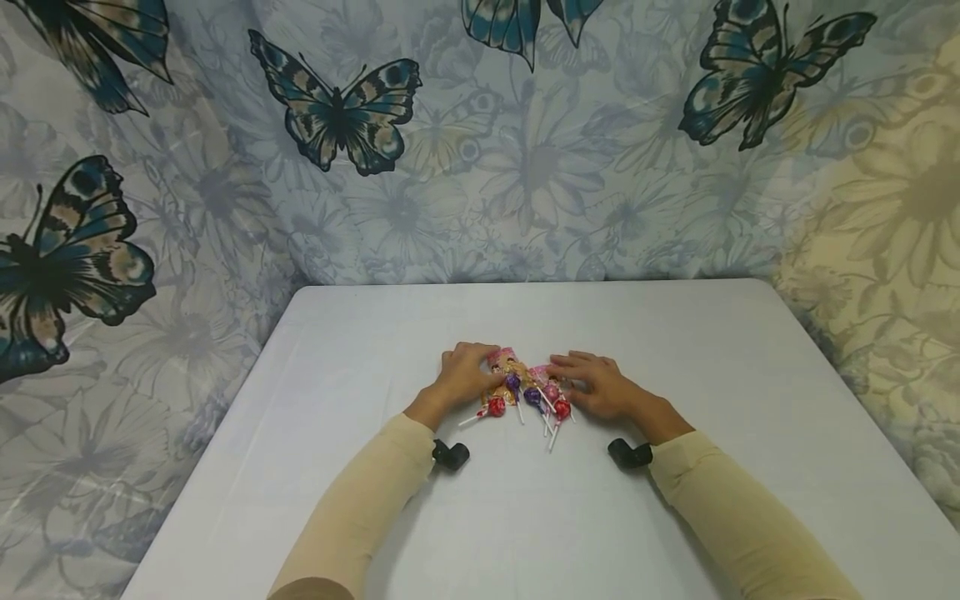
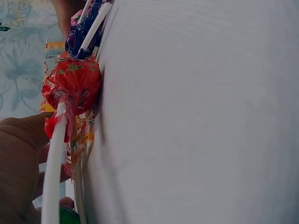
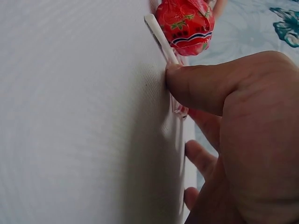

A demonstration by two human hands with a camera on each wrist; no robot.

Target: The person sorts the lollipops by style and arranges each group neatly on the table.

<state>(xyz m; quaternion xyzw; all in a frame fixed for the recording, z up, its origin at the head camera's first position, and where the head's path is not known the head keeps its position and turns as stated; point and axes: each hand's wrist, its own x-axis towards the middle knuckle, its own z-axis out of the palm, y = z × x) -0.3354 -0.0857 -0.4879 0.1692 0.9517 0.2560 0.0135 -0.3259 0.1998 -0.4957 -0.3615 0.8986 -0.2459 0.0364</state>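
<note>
A small pile of wrapped lollipops, with red ones (image 1: 562, 408) and purple ones (image 1: 532, 396), lies mid-table among colourful printed wrappers (image 1: 507, 363). At the pile's left side, my left hand (image 1: 467, 373) touches the wrappers with thumb and fingers apart. My right hand (image 1: 596, 385) rests along the right side, fingers extended toward the candies. In the left wrist view a red lollipop (image 2: 74, 86) with a white stick is close to the camera. The right wrist view shows my thumb (image 3: 201, 86) against a white stick (image 3: 160, 36) below another red lollipop (image 3: 187, 25). Some fingertips are hidden.
The white table (image 1: 525, 533) extends around the pile. Black wrist devices (image 1: 452, 456) sit by both cuffs, close to the tabletop. Butterfly-patterned cloth (image 1: 540, 183) hangs behind the far edge and along the sides.
</note>
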